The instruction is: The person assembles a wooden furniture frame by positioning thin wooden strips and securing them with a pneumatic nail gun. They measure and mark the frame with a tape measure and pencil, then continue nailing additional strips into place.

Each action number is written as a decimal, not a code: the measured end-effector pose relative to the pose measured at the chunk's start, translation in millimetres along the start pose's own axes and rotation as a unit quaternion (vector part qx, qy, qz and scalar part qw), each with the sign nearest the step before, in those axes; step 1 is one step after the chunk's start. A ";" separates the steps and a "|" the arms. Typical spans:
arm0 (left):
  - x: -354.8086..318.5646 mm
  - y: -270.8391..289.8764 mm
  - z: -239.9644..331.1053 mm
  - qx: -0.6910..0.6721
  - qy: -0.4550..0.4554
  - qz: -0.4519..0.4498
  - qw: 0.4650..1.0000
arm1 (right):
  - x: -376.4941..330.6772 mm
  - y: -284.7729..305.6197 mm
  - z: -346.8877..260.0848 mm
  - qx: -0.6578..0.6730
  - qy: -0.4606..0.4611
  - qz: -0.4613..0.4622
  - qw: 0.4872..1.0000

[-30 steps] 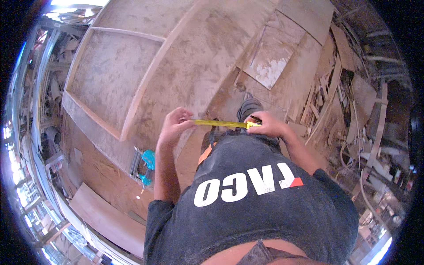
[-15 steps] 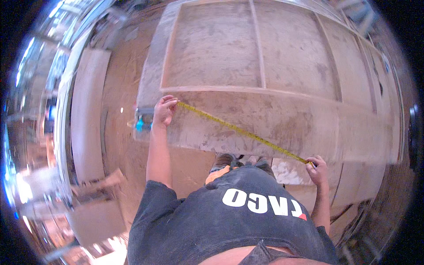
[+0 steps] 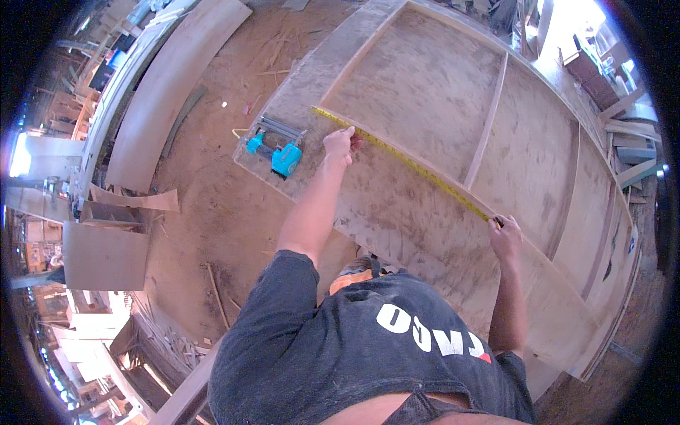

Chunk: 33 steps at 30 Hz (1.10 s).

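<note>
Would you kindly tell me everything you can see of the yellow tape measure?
The yellow tape measure shows as a long, narrow blade with dark markings too small to read. It is extended nearly straight, slanting along the near rail of the wooden frame. Its free end lies near the frame's corner; the left hand touches it slightly inward. The right hand grips the other end, largely hiding the case.

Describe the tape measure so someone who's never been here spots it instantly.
Find the large wooden panel with a raised frame. Along the frame's near long side, the tape measure runs past the left hand to the right hand. It is the long, thin yellow band, unlike the frame's brown wood and the teal nail gun near its left end.
</note>
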<state>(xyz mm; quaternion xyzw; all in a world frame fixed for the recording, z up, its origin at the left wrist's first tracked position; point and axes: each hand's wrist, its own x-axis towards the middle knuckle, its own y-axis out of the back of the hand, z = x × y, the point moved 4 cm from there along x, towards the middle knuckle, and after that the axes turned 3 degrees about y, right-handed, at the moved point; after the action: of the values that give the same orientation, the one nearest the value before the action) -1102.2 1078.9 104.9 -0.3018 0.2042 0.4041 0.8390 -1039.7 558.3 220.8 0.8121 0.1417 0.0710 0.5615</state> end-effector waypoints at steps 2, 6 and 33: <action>19.4 -5.1 4.1 0.016 -0.003 0.010 1.000 | 14.3 -6.2 -13.9 -0.004 -0.005 -0.002 1.000; 48.5 -3.3 3.1 0.024 0.035 0.015 0.999 | 27.0 0.2 -36.0 -0.016 -0.041 -0.017 0.999; -199.9 -273.5 -193.5 0.547 -0.513 -0.370 0.548 | 37.0 -12.1 88.2 -0.115 -0.071 -0.046 0.990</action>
<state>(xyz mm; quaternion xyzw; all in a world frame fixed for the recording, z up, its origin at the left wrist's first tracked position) -1020.1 703.7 173.4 0.4251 -0.2091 -0.0460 0.8795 -982.2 495.1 176.2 0.7381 0.1294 0.0032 0.6622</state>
